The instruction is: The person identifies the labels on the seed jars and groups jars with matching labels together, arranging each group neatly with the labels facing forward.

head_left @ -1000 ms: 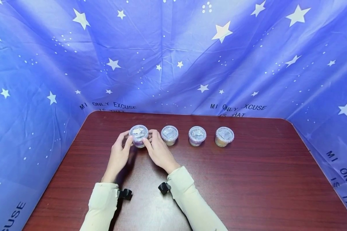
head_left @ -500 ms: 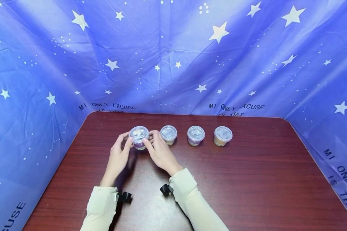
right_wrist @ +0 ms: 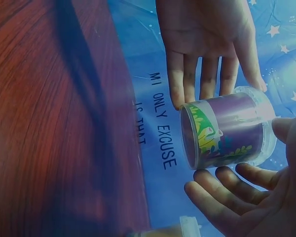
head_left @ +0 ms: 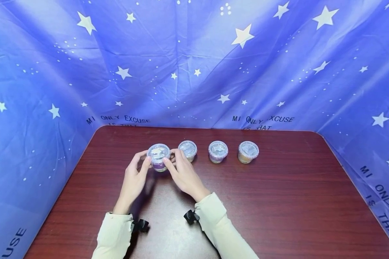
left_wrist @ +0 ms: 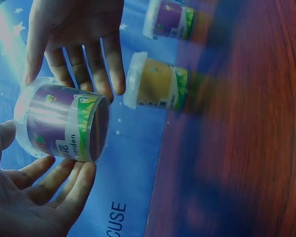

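Note:
Both hands hold a small lidded plastic tub with a purple garden-print label between them, raised off the table. My left hand grips its left side, thumb near the lid's rim and fingers along the wall. On the opposite side my right hand grips it the same way. In the left wrist view the tub's clear base faces down toward the table with nothing under it. Just behind the right fingers stands a tub with a yellow label, partly covered by that hand in the head view.
Farther right in the same row stand another purple tub and another yellow tub, both lidded. They rest on a dark red wooden table. A blue star-patterned cloth hangs around its back and sides.
The held purple tub has come up and slightly toward the person, with both hands still on it. The other tubs have stayed in their row; the head view has shifted a little.

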Available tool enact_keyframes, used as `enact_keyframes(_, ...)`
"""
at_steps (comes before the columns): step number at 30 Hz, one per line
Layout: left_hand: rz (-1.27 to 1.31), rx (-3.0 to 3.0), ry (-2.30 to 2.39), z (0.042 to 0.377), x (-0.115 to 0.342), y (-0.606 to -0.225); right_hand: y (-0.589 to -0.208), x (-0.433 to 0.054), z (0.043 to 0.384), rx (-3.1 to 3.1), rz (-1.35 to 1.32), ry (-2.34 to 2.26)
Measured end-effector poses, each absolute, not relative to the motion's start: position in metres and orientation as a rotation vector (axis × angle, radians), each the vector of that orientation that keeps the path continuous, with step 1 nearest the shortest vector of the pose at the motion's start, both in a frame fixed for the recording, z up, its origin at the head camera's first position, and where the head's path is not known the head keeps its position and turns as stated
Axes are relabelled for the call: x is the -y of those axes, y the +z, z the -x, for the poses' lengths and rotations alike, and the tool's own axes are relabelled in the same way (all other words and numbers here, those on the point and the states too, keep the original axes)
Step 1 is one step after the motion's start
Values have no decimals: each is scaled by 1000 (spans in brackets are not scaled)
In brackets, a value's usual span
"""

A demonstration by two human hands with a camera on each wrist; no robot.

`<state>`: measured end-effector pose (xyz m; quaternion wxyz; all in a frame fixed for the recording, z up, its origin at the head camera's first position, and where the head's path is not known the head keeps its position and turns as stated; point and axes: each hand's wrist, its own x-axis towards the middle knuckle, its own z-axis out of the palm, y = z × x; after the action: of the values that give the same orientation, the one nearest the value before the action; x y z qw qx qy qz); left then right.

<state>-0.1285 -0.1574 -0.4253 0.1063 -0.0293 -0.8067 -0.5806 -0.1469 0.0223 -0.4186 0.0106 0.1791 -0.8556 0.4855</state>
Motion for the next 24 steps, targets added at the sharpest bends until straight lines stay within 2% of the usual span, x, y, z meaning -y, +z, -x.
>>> enact_keyframes(24, 142, 2375, -1810, 121, 134, -420, -410, -53, 129, 2606, -563, 1660)
